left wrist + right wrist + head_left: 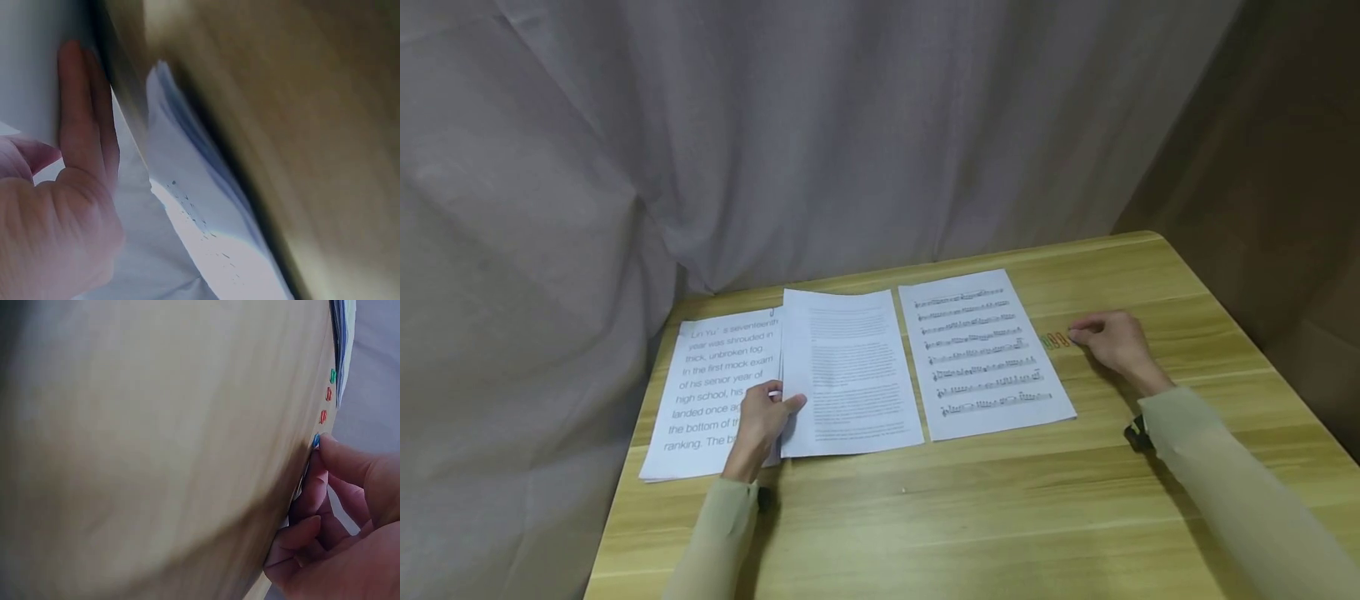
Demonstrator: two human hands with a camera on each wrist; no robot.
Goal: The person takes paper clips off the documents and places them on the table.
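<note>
My left hand [765, 415] grips the lower left edge of a printed sheet stack [853, 375], thumb on top. In the left wrist view, fingers [80, 112] lie against the underside of the raised paper. Left of it lies a large-print stack [715, 392] with a dark paper clip [772, 313] at its top edge. Sheet music [985, 358] lies to the right. Beyond it, my right hand [1116, 340] pinches a blue paper clip [316, 440] at the table surface, between thumb and forefinger. Two red paper clips [323, 417] and a green one [332, 376] lie in line beside it.
The wooden table [1000, 517] ends at a grey curtain [850, 150] at the back and left. A brown surface [1285, 250] stands past the table's right edge. Dark bands are on both wrists.
</note>
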